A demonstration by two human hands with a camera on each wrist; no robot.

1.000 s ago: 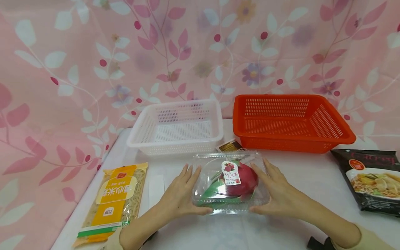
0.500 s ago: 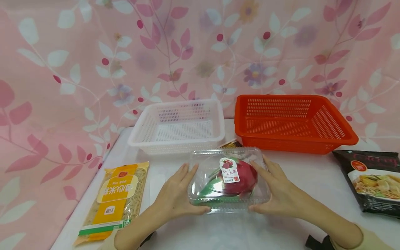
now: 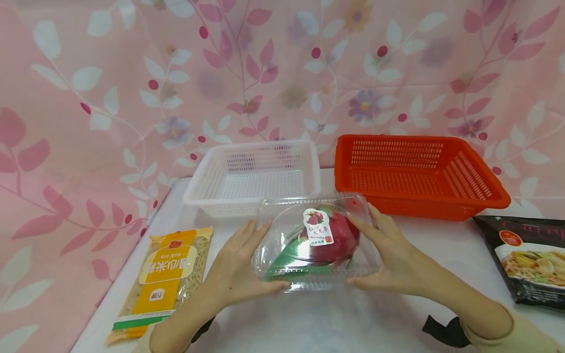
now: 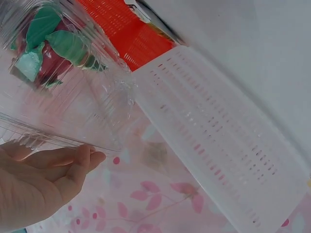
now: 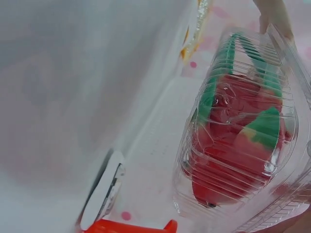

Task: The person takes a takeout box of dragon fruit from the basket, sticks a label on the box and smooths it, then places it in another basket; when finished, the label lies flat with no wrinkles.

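A clear plastic clamshell box (image 3: 282, 230) is in the middle of the head view, raised off the table. Through its lid shows a red dragon fruit (image 3: 337, 235) with green leaves, under a white label (image 3: 319, 227). My left hand (image 3: 236, 264) grips the box's left side, thumb along the near edge. On the opposite side my right hand (image 3: 393, 255) holds it, fingers over the top. In the left wrist view the left fingers (image 4: 73, 167) pinch the box's rim. The right wrist view shows the fruit (image 5: 233, 141) through the ribbed wall; little of the right hand is seen there.
Behind the box stand a white basket (image 3: 207, 206) and a red basket (image 3: 419, 205). A yellow noodle packet (image 3: 161, 282) lies at left, a black noodle packet (image 3: 525, 260) at the right edge. A flat item (image 5: 102, 191) lies beside the baskets. A pink floral curtain (image 3: 282, 73) hangs behind.
Both hands have lifted the box, carrying it slightly left and toward the baskets. The flat card behind it is now hidden in the head view. The whole view has shifted a little.
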